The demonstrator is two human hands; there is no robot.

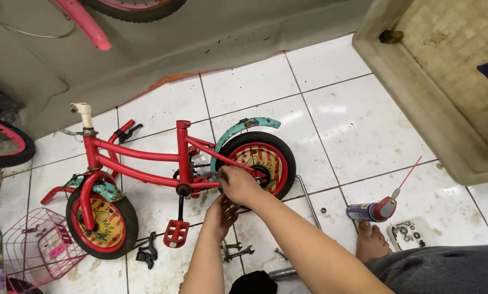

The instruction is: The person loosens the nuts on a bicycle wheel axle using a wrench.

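Two bare hands work at the middle of the frame on a small red bicycle that stands on the white tiled floor. The right hand pinches a small grey tool against the frame beside the rear wheel. The left hand, fingers curled, sits just under it near the crank; whether it grips anything I cannot tell.
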